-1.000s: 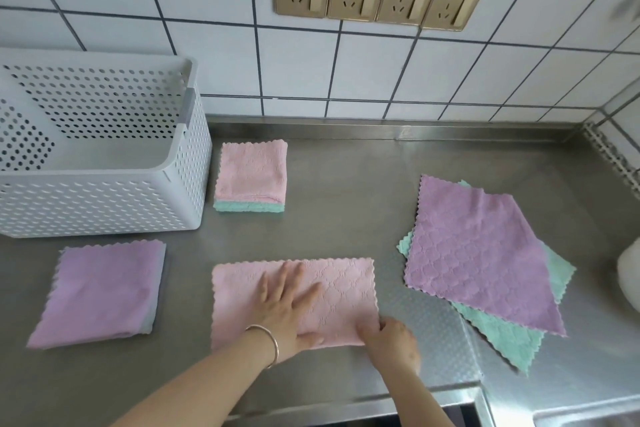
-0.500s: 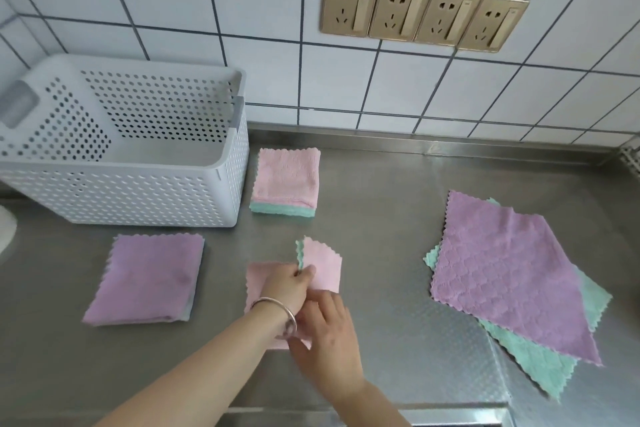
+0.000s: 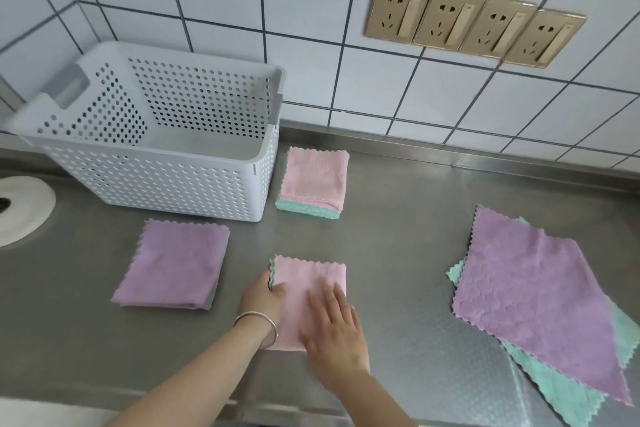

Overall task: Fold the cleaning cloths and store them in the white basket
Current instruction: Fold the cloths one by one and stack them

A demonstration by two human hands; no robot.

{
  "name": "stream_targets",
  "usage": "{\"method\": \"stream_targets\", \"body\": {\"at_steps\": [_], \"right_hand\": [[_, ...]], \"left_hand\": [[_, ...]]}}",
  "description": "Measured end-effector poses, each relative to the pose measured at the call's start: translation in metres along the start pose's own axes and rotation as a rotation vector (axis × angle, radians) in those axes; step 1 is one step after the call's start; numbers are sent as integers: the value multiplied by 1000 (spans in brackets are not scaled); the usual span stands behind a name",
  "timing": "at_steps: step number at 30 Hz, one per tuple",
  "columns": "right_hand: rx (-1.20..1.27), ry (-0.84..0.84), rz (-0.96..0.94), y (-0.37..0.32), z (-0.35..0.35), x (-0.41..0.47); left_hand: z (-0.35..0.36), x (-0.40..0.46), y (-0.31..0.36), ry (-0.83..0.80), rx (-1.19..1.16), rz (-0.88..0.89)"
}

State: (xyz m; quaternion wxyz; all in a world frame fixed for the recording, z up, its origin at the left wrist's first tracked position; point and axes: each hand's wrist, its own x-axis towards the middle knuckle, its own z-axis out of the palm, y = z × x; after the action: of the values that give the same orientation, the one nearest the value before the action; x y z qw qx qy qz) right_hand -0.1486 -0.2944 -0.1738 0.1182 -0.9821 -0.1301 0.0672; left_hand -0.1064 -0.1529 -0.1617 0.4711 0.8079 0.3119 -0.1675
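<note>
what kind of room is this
Most likely a kitchen: a stainless steel counter against a white tiled wall, with a row of gold wall sockets above it.

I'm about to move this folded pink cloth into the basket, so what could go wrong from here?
1. The left hand grips only the pink cloth at its left edge; lifted that way, the fold may fall open.
2. The right hand just presses flat; letting go could let layers spring up.
3. The white basket has tall walls, so the cloth may catch on the rim.
</note>
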Motion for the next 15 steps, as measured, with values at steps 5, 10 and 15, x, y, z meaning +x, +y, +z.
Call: {"method": "stream_targets", "body": {"at_steps": [5,10,15], "right_hand": [[-52,-65,12,0,11,2],[2,-89,-18,8,17,5],[412,75,162,9,12,5]], "left_hand": [[4,5,-11,106,99,22],[7,7,-20,251,230,119],[9,7,-23,357,309,42]]}}
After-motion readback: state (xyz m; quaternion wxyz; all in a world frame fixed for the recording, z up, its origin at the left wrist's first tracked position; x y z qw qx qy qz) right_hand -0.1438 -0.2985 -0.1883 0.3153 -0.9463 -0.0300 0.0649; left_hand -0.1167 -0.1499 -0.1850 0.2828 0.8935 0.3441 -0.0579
